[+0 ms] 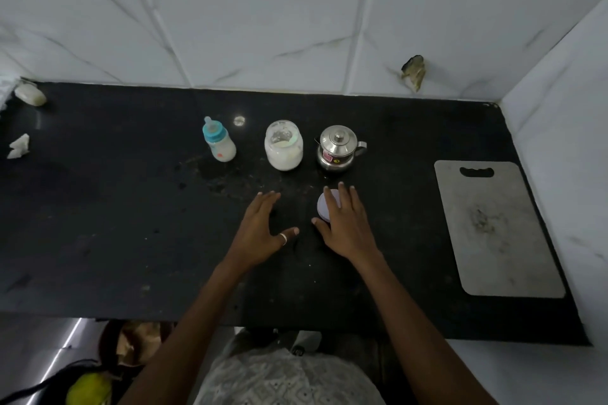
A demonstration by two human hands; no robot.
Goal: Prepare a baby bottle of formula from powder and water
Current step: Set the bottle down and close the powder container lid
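Left hand (260, 228) flat, fingers spread, empty on counter (131, 223); right hand (345, 227) open, resting over lid (324, 205).

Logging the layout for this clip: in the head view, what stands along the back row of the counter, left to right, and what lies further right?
Baby bottle → open powder jar → steel kettle → cutting board, lying flat nearer the right wall.

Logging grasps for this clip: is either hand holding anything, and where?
Left hand holds nothing. Right hand lies over the jar lid, fingers across its top; a real grip cannot be told.
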